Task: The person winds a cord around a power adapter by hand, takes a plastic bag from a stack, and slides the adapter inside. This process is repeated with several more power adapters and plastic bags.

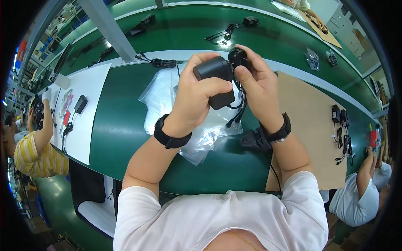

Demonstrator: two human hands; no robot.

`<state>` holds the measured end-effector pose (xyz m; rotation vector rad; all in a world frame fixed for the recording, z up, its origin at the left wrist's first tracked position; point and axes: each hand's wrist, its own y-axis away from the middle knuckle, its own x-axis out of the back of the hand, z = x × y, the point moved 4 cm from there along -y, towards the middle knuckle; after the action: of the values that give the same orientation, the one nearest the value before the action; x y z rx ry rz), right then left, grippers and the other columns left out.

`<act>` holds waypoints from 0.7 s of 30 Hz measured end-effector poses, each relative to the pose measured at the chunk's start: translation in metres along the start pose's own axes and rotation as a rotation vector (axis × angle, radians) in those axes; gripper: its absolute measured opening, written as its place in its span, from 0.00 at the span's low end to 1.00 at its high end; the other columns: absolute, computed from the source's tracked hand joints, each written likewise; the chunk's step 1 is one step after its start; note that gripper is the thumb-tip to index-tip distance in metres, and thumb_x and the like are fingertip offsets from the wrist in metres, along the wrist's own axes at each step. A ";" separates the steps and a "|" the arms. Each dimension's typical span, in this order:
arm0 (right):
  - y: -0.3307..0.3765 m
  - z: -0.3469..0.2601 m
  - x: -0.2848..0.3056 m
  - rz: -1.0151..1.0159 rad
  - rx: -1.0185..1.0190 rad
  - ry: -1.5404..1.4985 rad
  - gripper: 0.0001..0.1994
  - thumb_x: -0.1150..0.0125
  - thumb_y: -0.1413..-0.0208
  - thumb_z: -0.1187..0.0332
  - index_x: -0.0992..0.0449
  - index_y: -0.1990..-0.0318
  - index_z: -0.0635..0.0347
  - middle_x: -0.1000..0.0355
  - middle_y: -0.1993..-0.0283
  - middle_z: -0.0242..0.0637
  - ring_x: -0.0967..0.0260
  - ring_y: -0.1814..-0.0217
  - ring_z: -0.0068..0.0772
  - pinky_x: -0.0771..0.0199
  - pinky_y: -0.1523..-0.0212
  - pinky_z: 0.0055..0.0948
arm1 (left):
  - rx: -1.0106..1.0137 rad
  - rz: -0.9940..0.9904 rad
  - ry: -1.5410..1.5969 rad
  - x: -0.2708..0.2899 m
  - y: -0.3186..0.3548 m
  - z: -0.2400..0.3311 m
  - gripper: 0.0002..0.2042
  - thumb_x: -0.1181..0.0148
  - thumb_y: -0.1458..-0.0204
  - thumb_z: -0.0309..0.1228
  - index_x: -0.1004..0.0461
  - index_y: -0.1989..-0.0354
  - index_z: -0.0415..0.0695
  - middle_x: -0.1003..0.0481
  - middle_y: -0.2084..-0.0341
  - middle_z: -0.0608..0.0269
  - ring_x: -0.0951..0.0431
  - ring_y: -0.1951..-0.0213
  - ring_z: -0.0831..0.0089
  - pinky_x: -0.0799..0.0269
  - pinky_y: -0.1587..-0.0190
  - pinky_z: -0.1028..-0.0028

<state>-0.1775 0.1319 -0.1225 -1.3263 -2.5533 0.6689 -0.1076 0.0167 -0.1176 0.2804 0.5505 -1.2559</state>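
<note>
A black plug-in power adapter point(214, 69) is in my left hand point(190, 96), whose fingers and thumb close around its body. Pinched between the thumb and fingers of my right hand point(264, 85) is a black coiled cable point(238, 57), right beside the adapter. Loose cable ends hang below it. Both hands are held over a pile of clear plastic bags point(161, 100) on the green table. Each wrist wears a black strap. A black, angular device point(254, 140) lies next to my right wrist, and a thin cord runs from near it.
Brown cardboard point(310, 125) covers the table's right side, with adapters and cables point(343, 129) on it. A white sheet point(90, 104) at left bears another adapter point(81, 104). A tied cable point(164, 62) lies at the back rail. Co-workers sit at both sides; a grey post point(106, 29) rises at back left.
</note>
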 end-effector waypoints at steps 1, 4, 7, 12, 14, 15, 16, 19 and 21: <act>-0.001 -0.001 0.002 0.004 0.054 0.030 0.19 0.47 0.45 0.70 0.37 0.46 0.67 0.33 0.55 0.33 0.37 0.55 0.21 0.38 0.52 0.20 | 0.028 -0.022 0.022 0.001 -0.001 0.000 0.24 0.42 0.69 0.16 0.38 0.57 0.38 0.32 0.69 0.60 0.29 0.67 0.72 0.29 0.65 0.74; -0.004 0.002 0.004 -0.001 -0.124 -0.114 0.19 0.47 0.46 0.72 0.36 0.47 0.67 0.33 0.55 0.32 0.37 0.55 0.19 0.38 0.53 0.18 | 0.006 -0.072 0.029 0.003 0.000 0.001 0.24 0.42 0.68 0.15 0.38 0.57 0.37 0.32 0.68 0.60 0.28 0.67 0.71 0.28 0.65 0.73; -0.001 0.007 0.000 -0.053 -0.256 -0.223 0.18 0.49 0.45 0.72 0.36 0.46 0.66 0.34 0.55 0.31 0.38 0.54 0.19 0.39 0.52 0.17 | -0.012 -0.103 0.024 0.002 0.000 0.003 0.24 0.42 0.68 0.15 0.38 0.57 0.37 0.32 0.67 0.59 0.28 0.67 0.71 0.28 0.65 0.73; 0.000 -0.001 0.000 -0.129 -0.040 -0.047 0.19 0.52 0.44 0.73 0.37 0.44 0.64 0.38 0.55 0.30 0.42 0.54 0.19 0.43 0.51 0.17 | -0.026 0.002 -0.030 0.000 -0.001 0.004 0.24 0.42 0.69 0.15 0.38 0.58 0.37 0.32 0.67 0.57 0.28 0.69 0.72 0.27 0.67 0.74; 0.002 -0.006 -0.003 -0.114 -0.047 -0.004 0.20 0.52 0.47 0.78 0.37 0.45 0.65 0.39 0.53 0.32 0.42 0.54 0.21 0.42 0.51 0.18 | -0.033 0.013 -0.025 0.000 -0.001 0.002 0.24 0.42 0.69 0.16 0.39 0.58 0.37 0.32 0.67 0.57 0.27 0.68 0.72 0.27 0.67 0.74; 0.005 -0.008 -0.006 -0.116 -0.046 -0.005 0.20 0.52 0.47 0.78 0.37 0.45 0.65 0.39 0.53 0.32 0.42 0.54 0.21 0.42 0.51 0.18 | -0.038 0.022 -0.018 0.001 0.000 0.001 0.24 0.42 0.69 0.16 0.39 0.58 0.37 0.32 0.68 0.57 0.27 0.68 0.71 0.27 0.67 0.74; 0.008 -0.011 -0.008 -0.093 -0.004 0.037 0.21 0.52 0.48 0.79 0.37 0.45 0.65 0.39 0.53 0.33 0.42 0.54 0.21 0.42 0.51 0.19 | -0.031 0.033 -0.041 0.002 0.000 0.002 0.24 0.41 0.69 0.16 0.39 0.59 0.37 0.32 0.67 0.57 0.28 0.68 0.71 0.27 0.67 0.74; 0.013 -0.011 -0.014 -0.086 0.107 0.130 0.22 0.53 0.50 0.81 0.37 0.44 0.65 0.40 0.49 0.37 0.41 0.49 0.26 0.41 0.49 0.21 | -0.101 0.037 -0.021 0.003 0.000 0.000 0.23 0.41 0.69 0.17 0.39 0.60 0.39 0.33 0.66 0.57 0.28 0.68 0.71 0.27 0.66 0.74; 0.017 -0.010 -0.019 -0.064 0.235 0.315 0.23 0.55 0.50 0.83 0.38 0.44 0.64 0.41 0.44 0.42 0.42 0.43 0.32 0.42 0.46 0.25 | -0.112 0.040 -0.016 0.005 0.000 -0.001 0.23 0.41 0.69 0.17 0.39 0.60 0.39 0.33 0.66 0.58 0.28 0.67 0.71 0.27 0.66 0.75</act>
<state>-0.1504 0.1276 -0.1210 -1.1637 -2.1841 0.6645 -0.1066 0.0134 -0.1211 0.1862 0.5965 -1.1829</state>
